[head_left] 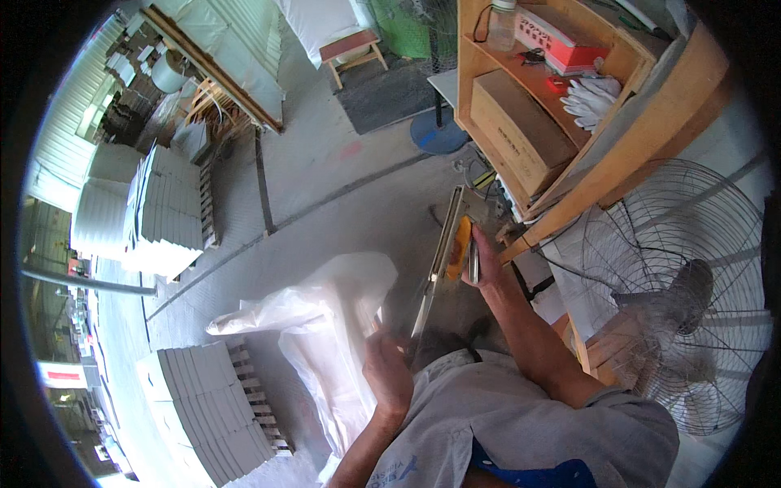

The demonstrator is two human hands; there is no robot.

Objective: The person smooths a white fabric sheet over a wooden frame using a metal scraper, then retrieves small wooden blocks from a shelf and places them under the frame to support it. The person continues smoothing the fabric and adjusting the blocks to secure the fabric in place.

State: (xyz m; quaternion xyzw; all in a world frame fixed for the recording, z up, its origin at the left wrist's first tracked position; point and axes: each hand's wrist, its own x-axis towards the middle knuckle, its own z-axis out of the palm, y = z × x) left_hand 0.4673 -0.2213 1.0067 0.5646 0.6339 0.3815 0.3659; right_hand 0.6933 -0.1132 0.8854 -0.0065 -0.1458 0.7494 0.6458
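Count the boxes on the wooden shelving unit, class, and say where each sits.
2: a red-and-white box on the shelf with the white gloves, and a long brown box lower down. Others may be hidden behind them.

The person wears a loose, light grey cloth shirt (537, 407) with soft folds. Its short sleeve (612, 397) stops above the right elbow, so the right arm (541, 342) is bare below it. The left hand (388, 372) and right hand (486, 259) are bare too. A small blue printed mark (400, 472) is on the shirt's front. Bright blue cloth (533, 473) with a curvy edge shows near the neck. Past the hem is dark clothing (464, 337), too dim to tell.
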